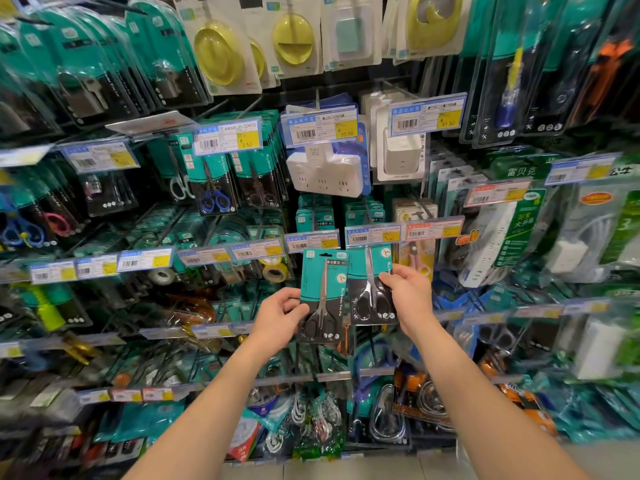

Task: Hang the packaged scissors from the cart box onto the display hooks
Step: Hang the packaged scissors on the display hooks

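While both arms reach toward the shelves, the left scissors pack (320, 282) stands upright in the left hand (280, 315), thumb and curled fingers pinching its lower left edge; just beside it the right scissors pack (370, 289) is pinched at its right edge by the right hand (407, 289), its top hidden behind a price label (374, 234); white socket adapters (325, 174) hang above.

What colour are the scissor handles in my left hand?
Black, on the packaged scissors, head view.
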